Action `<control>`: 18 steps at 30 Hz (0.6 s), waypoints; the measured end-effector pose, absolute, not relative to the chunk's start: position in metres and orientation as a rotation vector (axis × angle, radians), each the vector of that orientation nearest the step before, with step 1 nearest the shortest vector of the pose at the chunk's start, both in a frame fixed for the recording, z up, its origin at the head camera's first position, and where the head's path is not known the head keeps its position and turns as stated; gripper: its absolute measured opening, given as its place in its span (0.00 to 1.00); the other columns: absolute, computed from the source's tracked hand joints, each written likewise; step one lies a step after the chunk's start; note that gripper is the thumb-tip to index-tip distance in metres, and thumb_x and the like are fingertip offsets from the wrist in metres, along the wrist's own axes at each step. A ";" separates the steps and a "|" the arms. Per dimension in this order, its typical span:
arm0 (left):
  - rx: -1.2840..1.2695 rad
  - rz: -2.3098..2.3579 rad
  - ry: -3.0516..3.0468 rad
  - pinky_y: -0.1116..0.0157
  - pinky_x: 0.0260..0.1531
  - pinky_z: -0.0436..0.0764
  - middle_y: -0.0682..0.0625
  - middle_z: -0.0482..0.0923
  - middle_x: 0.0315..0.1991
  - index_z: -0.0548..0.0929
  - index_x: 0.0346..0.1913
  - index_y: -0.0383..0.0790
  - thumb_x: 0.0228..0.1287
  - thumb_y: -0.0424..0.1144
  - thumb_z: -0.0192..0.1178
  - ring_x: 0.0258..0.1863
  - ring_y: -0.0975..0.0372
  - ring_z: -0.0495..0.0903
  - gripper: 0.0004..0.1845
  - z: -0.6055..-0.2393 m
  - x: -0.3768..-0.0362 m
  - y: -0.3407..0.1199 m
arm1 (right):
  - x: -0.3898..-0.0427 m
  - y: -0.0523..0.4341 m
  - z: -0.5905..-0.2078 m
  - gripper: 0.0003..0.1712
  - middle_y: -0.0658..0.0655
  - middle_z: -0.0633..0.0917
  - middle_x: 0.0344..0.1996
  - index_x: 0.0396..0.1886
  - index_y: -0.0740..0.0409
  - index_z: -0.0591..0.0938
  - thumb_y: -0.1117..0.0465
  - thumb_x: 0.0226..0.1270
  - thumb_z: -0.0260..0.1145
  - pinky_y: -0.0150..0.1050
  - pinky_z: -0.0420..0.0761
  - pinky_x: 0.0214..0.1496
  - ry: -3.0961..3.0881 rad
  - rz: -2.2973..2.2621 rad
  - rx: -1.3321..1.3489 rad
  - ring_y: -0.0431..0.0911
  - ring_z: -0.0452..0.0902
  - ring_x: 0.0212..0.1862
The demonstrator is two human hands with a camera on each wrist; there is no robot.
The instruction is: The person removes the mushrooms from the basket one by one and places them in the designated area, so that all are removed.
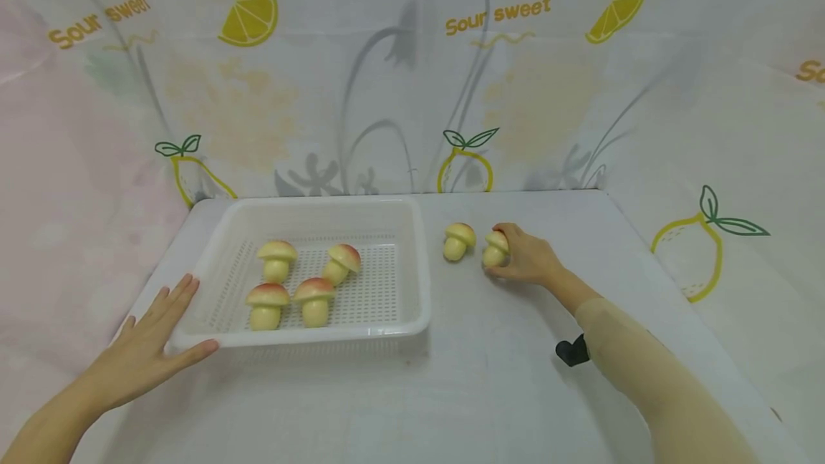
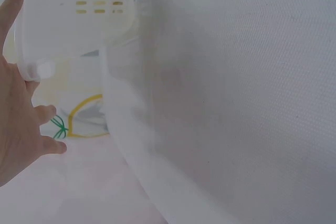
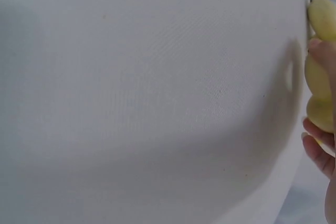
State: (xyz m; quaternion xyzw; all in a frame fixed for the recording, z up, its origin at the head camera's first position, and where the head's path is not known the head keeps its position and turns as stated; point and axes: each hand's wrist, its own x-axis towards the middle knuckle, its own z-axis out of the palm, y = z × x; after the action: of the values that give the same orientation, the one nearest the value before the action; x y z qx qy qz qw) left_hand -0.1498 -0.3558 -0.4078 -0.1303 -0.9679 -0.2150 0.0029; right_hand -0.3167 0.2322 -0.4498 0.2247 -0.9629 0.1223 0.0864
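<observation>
A white perforated basket (image 1: 412, 263) sits on the table with several toy mushrooms (image 1: 314, 301) inside. Two more mushrooms stand on the table to its right. My right hand (image 1: 525, 256) curls its fingers round the right one (image 1: 495, 249); the other mushroom (image 1: 458, 240) stands free just left of it. In the right wrist view the held mushroom (image 3: 320, 87) shows at the right edge with fingertips (image 3: 317, 148) against it. My left hand (image 1: 151, 342) lies flat with straight fingers against the basket's near left corner; the left wrist view shows the hand (image 2: 18, 124) touching the basket rim (image 2: 63, 30).
The table is covered in a white cloth (image 1: 490, 392), with lemon-print fabric walls at the back and both sides. A small black object (image 1: 572, 351) shows beside my right forearm.
</observation>
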 end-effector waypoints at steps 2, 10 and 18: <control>-0.409 -0.674 -3.036 0.32 0.56 0.21 0.48 0.31 0.77 0.37 0.77 0.46 0.64 0.52 0.61 0.74 0.44 0.28 0.51 -0.407 -0.150 -0.356 | -0.317 0.232 -0.450 0.46 0.62 0.79 0.49 0.61 0.59 0.68 0.41 0.47 0.75 0.50 0.79 0.29 -2.871 0.354 0.669 0.56 0.80 0.37; -0.415 -0.659 -3.023 0.31 0.56 0.22 0.49 0.31 0.77 0.37 0.77 0.46 0.63 0.52 0.62 0.74 0.46 0.28 0.52 -0.408 -0.149 -0.356 | -0.316 0.233 -0.453 0.46 0.62 0.79 0.49 0.61 0.57 0.66 0.39 0.48 0.74 0.51 0.80 0.30 -2.910 0.360 0.651 0.55 0.80 0.37; -0.416 -0.661 -3.020 0.31 0.56 0.22 0.50 0.31 0.78 0.37 0.77 0.46 0.64 0.52 0.61 0.74 0.45 0.29 0.52 -0.409 -0.151 -0.357 | -0.314 0.233 -0.453 0.47 0.63 0.80 0.50 0.63 0.57 0.66 0.37 0.51 0.72 0.53 0.80 0.35 -2.951 0.387 0.636 0.56 0.79 0.44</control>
State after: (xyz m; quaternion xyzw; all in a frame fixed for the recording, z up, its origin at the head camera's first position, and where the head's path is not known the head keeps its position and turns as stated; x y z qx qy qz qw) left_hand -0.1506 -0.3565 -0.4092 -0.1334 -0.9681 -0.2120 0.0111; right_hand -0.3138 0.2325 -0.4527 0.2086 -0.9685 0.1269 0.0491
